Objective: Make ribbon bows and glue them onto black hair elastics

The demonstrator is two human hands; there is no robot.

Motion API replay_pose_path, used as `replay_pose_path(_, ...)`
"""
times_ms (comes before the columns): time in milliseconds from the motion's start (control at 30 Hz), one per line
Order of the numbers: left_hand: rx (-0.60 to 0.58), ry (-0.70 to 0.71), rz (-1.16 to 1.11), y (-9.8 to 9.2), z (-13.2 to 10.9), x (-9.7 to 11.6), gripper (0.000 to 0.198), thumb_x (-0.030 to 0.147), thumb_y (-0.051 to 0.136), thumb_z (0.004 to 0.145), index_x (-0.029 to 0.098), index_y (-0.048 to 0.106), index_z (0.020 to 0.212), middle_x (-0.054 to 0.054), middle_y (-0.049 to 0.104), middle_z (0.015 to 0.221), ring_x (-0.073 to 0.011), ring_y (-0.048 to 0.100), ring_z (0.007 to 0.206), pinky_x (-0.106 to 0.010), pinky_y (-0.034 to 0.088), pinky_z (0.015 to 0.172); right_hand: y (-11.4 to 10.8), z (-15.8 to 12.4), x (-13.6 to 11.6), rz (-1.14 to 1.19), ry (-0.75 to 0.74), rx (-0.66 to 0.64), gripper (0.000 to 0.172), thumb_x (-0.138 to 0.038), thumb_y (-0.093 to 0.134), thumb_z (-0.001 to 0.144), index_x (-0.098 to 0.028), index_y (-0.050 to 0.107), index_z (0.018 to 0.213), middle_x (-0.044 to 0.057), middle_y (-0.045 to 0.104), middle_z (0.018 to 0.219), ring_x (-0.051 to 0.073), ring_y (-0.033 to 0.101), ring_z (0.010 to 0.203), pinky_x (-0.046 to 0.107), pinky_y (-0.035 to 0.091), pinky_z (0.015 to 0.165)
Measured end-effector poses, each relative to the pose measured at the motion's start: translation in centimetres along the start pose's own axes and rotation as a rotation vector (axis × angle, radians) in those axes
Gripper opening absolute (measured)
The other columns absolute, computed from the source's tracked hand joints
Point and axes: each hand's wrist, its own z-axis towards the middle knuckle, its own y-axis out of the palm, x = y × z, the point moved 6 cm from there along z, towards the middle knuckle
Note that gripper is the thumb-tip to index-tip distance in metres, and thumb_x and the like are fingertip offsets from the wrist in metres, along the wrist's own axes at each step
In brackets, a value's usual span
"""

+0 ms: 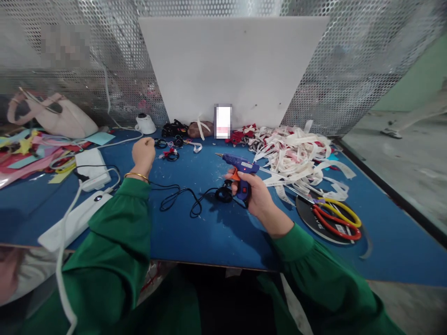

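My right hand (256, 193) is wrapped round the handle of a blue glue gun (240, 165) with an orange trigger; its nozzle points left, above the blue table (209, 228). The gun's black cord (181, 197) loops across the table toward my left arm. My left hand (143, 156) is raised in a loose fist near small black hair rings and a red clip (170, 152); whether it holds anything is hidden. Both arms wear green sleeves, and a gold bangle (136, 175) circles the left wrist.
A heap of white ribbon strips (296, 156) lies at the right. Red and yellow scissors (335, 216) rest on a black disc. A white power strip (75, 218) and adapter (91, 167) lie left, with coloured scraps (24, 156), a pink bag (59, 116) and a white board (230, 70) behind.
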Motion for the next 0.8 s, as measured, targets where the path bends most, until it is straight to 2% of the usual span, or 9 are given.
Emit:
replay_pose_path(67, 0.123, -0.039, -0.035, -0.6, -0.4, 1.1, 0.035, 0.024, 0.043, 0.097, 0.013, 0.073, 0.111, -0.01, 0.076, 0.105, -0.0296, 0.063, 0.11, -0.04, 0.044, 0.091, -0.2, 0.0, -0.6, 0.001, -0.013, 0.016, 0.025, -0.034, 0.072, 0.074, -0.015, 0.074, 0.09, 0.006, 0.077, 0.085, 0.01, 0.056, 0.053, 0.024, 0.047, 0.05)
replay_pose_path(133, 0.091, 0.005, -0.09, 0.2, -1.4, 3.5, 0.03, 0.03, 0.055, 0.093, 0.014, 0.075, 0.107, -0.008, 0.077, 0.1, -0.0229, 0.068, 0.095, -0.034, 0.049, 0.082, -0.5, 0.0, -1.6, 0.0, -0.046, 0.03, 0.024, -0.034, 0.07, 0.076, -0.015, 0.073, 0.09, 0.005, 0.077, 0.086, 0.01, 0.055, 0.053, 0.024, 0.046, 0.05)
replay_pose_path(267, -0.308, 0.259, -0.253, 5.2, -6.2, 10.6, 0.02, 0.028, 0.063, 0.085, 0.02, 0.08, 0.091, -0.004, 0.079, 0.086, -0.021, 0.071, 0.083, -0.031, 0.051, 0.077, -1.3, 0.0, -3.8, 0.003, -0.135, 0.069, 0.022, -0.035, 0.067, 0.078, -0.017, 0.072, 0.09, 0.005, 0.076, 0.087, 0.009, 0.053, 0.054, 0.023, 0.045, 0.049)
replay_pose_path(367, -0.381, 0.357, -0.157, 8.1, -9.5, 14.1, 0.021, 0.026, 0.061, 0.085, 0.025, 0.082, 0.089, -0.004, 0.08, 0.097, -0.0242, 0.071, 0.093, -0.033, 0.051, 0.082, -1.8, 0.0, -4.6, 0.001, -0.153, 0.089, 0.022, -0.036, 0.068, 0.077, -0.018, 0.071, 0.089, 0.004, 0.075, 0.087, 0.009, 0.052, 0.054, 0.023, 0.045, 0.048)
replay_pose_path(467, -0.313, 0.447, -0.083, 9.5, -10.8, 15.8, 0.026, 0.025, 0.064, 0.083, 0.027, 0.08, 0.103, -0.005, 0.077, 0.111, -0.0265, 0.068, 0.106, -0.035, 0.051, 0.089, -1.8, 0.0, -4.6, -0.006, -0.133, 0.071, 0.021, -0.037, 0.068, 0.077, -0.019, 0.071, 0.087, 0.004, 0.075, 0.087, 0.009, 0.051, 0.053, 0.023, 0.045, 0.047)
replay_pose_path(533, -0.349, 0.575, -0.078, 10.2, -11.2, 16.6, 0.031, 0.025, 0.067, 0.081, 0.027, 0.078, 0.11, -0.005, 0.075, 0.117, -0.0263, 0.066, 0.111, -0.036, 0.049, 0.096, -1.6, -0.2, -4.6, -0.018, -0.136, 0.055, 0.022, -0.037, 0.068, 0.076, -0.019, 0.072, 0.087, 0.004, 0.075, 0.088, 0.009, 0.051, 0.053, 0.023, 0.045, 0.047)
replay_pose_path(667, -0.463, 0.749, -0.112, 11.1, -11.9, 17.1, 0.019, 0.026, 0.062, 0.086, 0.025, 0.078, 0.097, -0.004, 0.076, 0.109, -0.0237, 0.066, 0.105, -0.035, 0.047, 0.097, -1.1, -0.5, -4.9, -0.068, -0.203, 0.026, 0.025, -0.037, 0.071, 0.076, -0.019, 0.073, 0.092, 0.005, 0.077, 0.094, 0.009, 0.052, 0.054, 0.023, 0.045, 0.048)
replay_pose_path(733, -0.454, 0.754, -0.163, 10.9, -12.2, 17.0, 0.015, 0.024, 0.061, 0.086, 0.023, 0.075, 0.088, -0.005, 0.076, 0.102, -0.0225, 0.066, 0.101, -0.034, 0.048, 0.093, -0.9, -0.6, -5.0, -0.108, -0.227, 0.022, 0.027, -0.039, 0.071, 0.076, -0.019, 0.073, 0.095, 0.005, 0.077, 0.094, 0.01, 0.054, 0.054, 0.024, 0.045, 0.049)
replay_pose_path(800, -0.414, 0.659, -0.273, 10.4, -12.3, 16.5, 0.012, 0.025, 0.06, 0.086, 0.023, 0.072, 0.085, -0.005, 0.075, 0.097, -0.0211, 0.066, 0.093, -0.033, 0.049, 0.086, -0.9, -0.7, -5.1, -0.142, -0.245, 0.035, 0.026, -0.039, 0.071, 0.077, -0.019, 0.073, 0.095, 0.006, 0.077, 0.091, 0.011, 0.055, 0.054, 0.025, 0.045, 0.049)
